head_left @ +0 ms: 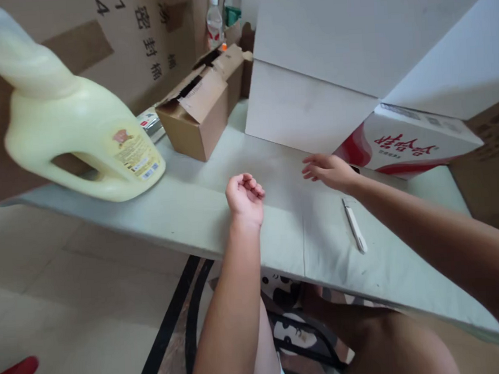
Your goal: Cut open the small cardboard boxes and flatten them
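Note:
My left hand rests on the pale table near its front edge, fingers curled into a loose fist with nothing in it. My right hand lies flat further back, fingers stretched toward the left, just in front of a big white box and beside a red-and-white carton. A white pen-like cutter lies on the table just under my right forearm. A pale yellow detergent jug stands at the table's left end.
A small open cardboard box sits behind the jug, with a water bottle further back. Large cardboard sheets line the left wall. Another brown box is at the right. Tiled floor lies below left.

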Available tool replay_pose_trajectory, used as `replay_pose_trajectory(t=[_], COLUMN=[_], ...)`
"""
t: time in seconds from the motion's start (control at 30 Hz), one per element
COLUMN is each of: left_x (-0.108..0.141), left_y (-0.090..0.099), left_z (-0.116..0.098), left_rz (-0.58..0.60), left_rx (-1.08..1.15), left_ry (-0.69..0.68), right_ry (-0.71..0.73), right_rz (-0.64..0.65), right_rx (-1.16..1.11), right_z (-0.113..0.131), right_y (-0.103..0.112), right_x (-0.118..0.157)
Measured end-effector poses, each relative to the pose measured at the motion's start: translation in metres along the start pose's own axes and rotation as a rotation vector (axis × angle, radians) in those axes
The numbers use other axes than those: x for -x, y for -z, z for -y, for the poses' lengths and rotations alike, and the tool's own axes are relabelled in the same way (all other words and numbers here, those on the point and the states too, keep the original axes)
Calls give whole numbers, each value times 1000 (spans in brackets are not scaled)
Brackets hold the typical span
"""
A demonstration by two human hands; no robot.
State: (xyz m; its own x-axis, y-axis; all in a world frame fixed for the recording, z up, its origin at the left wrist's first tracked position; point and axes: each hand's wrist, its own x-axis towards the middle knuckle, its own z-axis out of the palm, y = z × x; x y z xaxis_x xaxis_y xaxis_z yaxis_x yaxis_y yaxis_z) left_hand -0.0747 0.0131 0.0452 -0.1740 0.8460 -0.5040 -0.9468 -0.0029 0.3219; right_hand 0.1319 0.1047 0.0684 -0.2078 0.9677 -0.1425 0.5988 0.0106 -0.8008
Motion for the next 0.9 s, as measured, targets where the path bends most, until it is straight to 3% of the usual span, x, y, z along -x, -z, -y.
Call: replay_pose_trajectory(t=[0.1,0.2,0.37,0.5,0.6,0.7,0.8,0.9], left_x=[-2,-4,-8,-9,-7,-4,-1,2], left_y=[3,5,6,6,6,7,9,11], left_z=[-11,-18,-26,-26,-27,-29,-30,-25], left_rz=[-10,-22,-70,-75,-161,-308,-397,-429], left_rx=[59,73,103,100,72,50,48,50], left_ry=[69,44,17,-6,-113,-327,-521,-627], right_ry=[271,521,567,484,502,568,561,539], right_rz=[110,95,91,70,-5,-70,-135,-202], right_rx=[245,451,657,680,592,473,370,200], right_z=[51,104,162,160,136,106,80,60], right_y=[-54,-103,-165,-189,-183,-156,-117,-74], right_x=[-28,-43,-59,-77,-81,-66,-26,33])
